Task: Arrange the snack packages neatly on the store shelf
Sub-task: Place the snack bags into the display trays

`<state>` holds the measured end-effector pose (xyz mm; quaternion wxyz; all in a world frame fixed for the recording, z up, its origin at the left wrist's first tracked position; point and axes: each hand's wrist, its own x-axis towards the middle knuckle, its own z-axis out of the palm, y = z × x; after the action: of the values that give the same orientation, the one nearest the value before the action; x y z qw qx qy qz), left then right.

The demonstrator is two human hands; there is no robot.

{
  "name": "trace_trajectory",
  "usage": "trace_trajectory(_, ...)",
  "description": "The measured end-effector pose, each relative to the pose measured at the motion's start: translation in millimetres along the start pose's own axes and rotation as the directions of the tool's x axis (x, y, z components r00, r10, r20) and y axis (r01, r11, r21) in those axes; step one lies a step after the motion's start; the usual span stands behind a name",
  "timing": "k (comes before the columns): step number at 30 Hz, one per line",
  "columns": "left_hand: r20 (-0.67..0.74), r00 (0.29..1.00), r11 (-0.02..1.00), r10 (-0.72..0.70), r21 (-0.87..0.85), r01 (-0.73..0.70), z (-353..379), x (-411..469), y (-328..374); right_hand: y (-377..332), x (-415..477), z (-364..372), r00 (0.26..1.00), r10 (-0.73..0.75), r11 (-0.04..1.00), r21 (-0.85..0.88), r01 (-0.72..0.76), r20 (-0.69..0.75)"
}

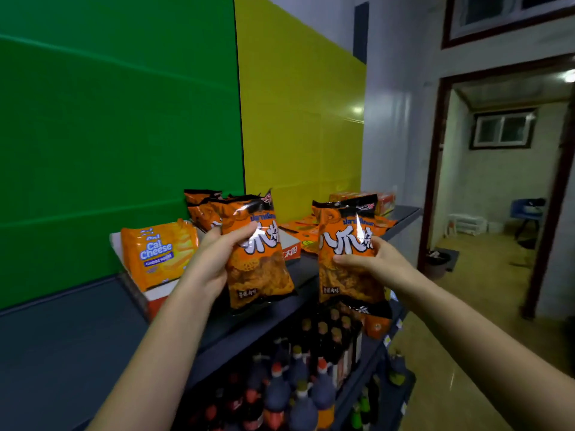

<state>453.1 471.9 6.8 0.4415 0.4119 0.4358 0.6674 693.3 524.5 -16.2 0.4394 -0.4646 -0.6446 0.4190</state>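
My left hand (214, 253) grips an orange snack bag (258, 269) with white characters, held upright over the dark top shelf (77, 331). My right hand (373, 259) grips a second, matching orange bag (345, 244) just beyond the shelf's front edge. Behind the left bag more bags of the same kind (200, 209) stand upright against the wall. An orange Cal Cheese wafer pack (158, 253) leans in a white and red carton at the left.
Flat orange packs (306, 231) and a red box (384, 200) lie further right on the shelf. Dark bottles with red and orange caps (298, 377) fill the lower shelves. Green and yellow panels back the shelf. A doorway (497, 181) opens on the right.
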Motion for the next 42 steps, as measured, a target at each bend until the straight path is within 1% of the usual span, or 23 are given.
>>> trace_trajectory(4, -0.132, 0.988, 0.997, 0.079, 0.018, -0.078, 25.1, 20.9, -3.4, -2.0, 48.7, -27.2, 0.991, -0.085, 0.992, -0.086, 0.094, 0.105)
trace_trajectory(7, -0.201, 0.969, 0.989, 0.143, 0.07, -0.131, 39.1, 33.0, -5.5, -4.9, 80.6, -38.8, 0.97, -0.162, 0.983, -0.059, 0.175, 0.18)
trace_trajectory(9, -0.252, 0.953, 0.984, 0.169, 0.098, -0.148, 44.6, 40.7, -4.5, -5.1, 101.9, -39.9, 0.961, -0.2, 0.977, -0.041, 0.211, 0.191)
trace_trajectory(13, -0.298, 0.932, 0.976, 0.208, 0.13, -0.176, 49.9, 59.1, 3.1, -7.3, 135.5, -31.2, 0.946, -0.229, 0.973, 0.029, 0.229, 0.229)
trace_trajectory(16, -0.35, 0.904, 0.966, 0.244, 0.165, -0.197, 48.1, 78.3, 7.9, -9.5, 158.2, -24.1, 0.917, -0.279, 0.96, 0.105, 0.26, 0.284)
trace_trajectory(22, -0.403, 0.872, 0.957, 0.279, 0.192, -0.218, 42.7, 121.4, 3.5, -13.8, 203.5, -3.0, 0.904, -0.338, 0.93, 0.24, 0.278, 0.262)
trace_trajectory(27, -0.421, 0.869, 0.957, 0.258, 0.233, -0.171, 25.5, 156.4, -4.6, -26.7, 244.0, 21.7, 0.887, -0.368, 0.902, 0.339, 0.267, 0.279)
trace_trajectory(30, -0.422, 0.883, 0.948, 0.207, 0.308, -0.075, 16.9, 171.5, -16.2, -22.2, 260.6, 37.9, 0.871, -0.378, 0.892, 0.376, 0.251, 0.314)
trace_trajectory(35, -0.413, 0.903, 0.879, 0.118, 0.466, 0.098, 1.5, 176.1, -33.5, -1.9, 282.7, 66.6, 0.842, -0.311, 0.912, 0.387, 0.134, 0.441)
trace_trajectory(37, -0.403, 0.91, 0.849, 0.102, 0.511, 0.131, -1.4, 174.8, -33.7, 5.3, 286.2, 74.4, 0.811, -0.29, 0.925, 0.368, 0.1, 0.508)
trace_trajectory(39, -0.42, 0.902, 0.834, 0.105, 0.531, 0.15, -4.8, 173.5, -33.7, 12.0, 289.4, 80.0, 0.765, -0.282, 0.933, 0.35, 0.079, 0.579)
trace_trajectory(40, -0.429, 0.897, 0.828, 0.107, 0.537, 0.158, -6.7, 172.3, -34.0, 15.2, 291.0, 82.3, 0.742, -0.277, 0.944, 0.318, 0.09, 0.611)
trace_trajectory(42, -0.445, 0.889, 0.813, 0.106, 0.553, 0.18, -6.4, 169.3, -33.3, 18.1, 294.1, 85.3, 0.682, -0.268, 0.963, 0.203, 0.176, 0.681)
